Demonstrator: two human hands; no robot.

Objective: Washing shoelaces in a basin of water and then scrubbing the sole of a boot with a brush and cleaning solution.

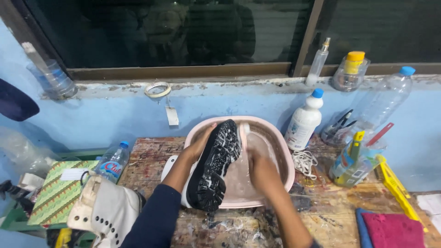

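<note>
My left hand (pixel 198 146) wraps the shoe (pixel 214 166) near its toe, fingers curled round the edge, sole up over the basin (pixel 285 161) at its 9 o'clock; right hand (pixel 261 171) fingers hidden, cannot tell; wet, likely slippery, stiff-soled, light—grip by the sides.

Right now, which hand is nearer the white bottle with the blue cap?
Right. The right hand is in the pink basin, just left of and below the white bottle. The left hand holds the shoe at the basin's far side.
</note>
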